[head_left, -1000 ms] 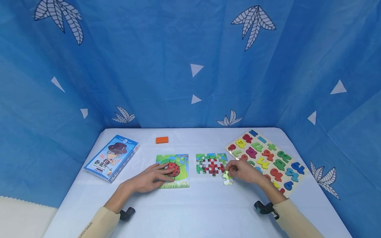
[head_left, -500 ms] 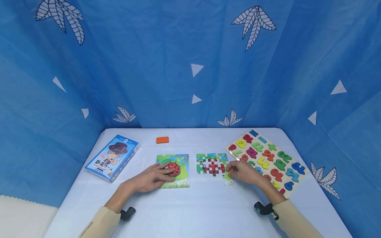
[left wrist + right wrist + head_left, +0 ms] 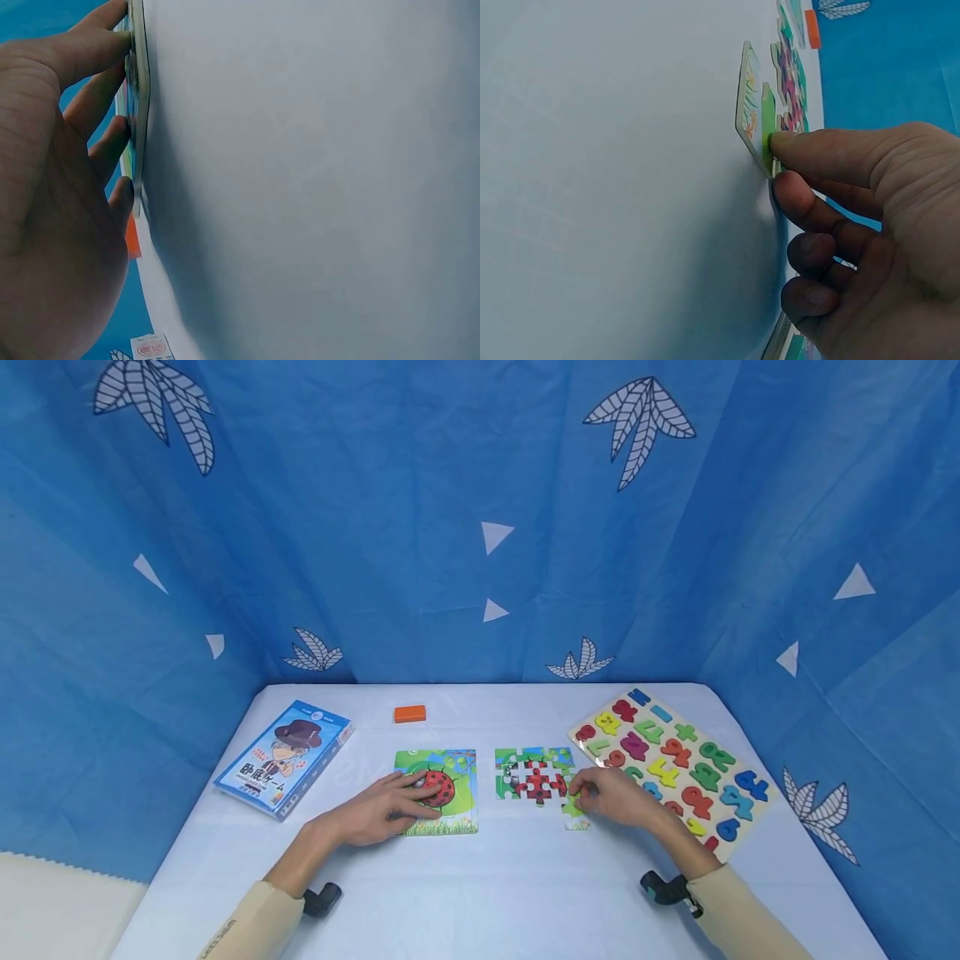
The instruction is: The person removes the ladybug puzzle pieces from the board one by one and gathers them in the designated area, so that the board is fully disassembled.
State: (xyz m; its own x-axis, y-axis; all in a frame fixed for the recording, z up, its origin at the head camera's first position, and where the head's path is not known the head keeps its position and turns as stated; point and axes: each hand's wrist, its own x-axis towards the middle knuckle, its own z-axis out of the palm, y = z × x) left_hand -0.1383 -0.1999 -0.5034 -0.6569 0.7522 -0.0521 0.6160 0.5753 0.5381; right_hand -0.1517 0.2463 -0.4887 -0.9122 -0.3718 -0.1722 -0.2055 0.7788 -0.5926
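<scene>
My left hand [image 3: 378, 810] rests with its fingers spread over a square ladybug picture board [image 3: 461, 772], covering its left part. In the left wrist view, its fingertips touch the board's face near the edge. To the right lies a partly joined ladybug jigsaw [image 3: 537, 785], with gaps among its pieces. At the jigsaw's lower right corner my right hand [image 3: 618, 795] pinches a green puzzle piece with thumb and forefinger. Below it sits a corner puzzle piece [image 3: 748, 112] printed with grass and orange flowers, close against the green one. The right hand's other fingers are curled.
An alphabet-style board of coloured raised numbers [image 3: 663, 770] lies at the right, partly behind the right hand. An orange block [image 3: 409, 714] sits toward the back. A blue game box [image 3: 285, 758] stands at the left. Blue curtains [image 3: 420, 568] surround the white table [image 3: 480, 902].
The right hand has shifted slightly toward the person, and the lower puzzle piece has moved a little the same way and lost its bright glare. The left hand stays put.
</scene>
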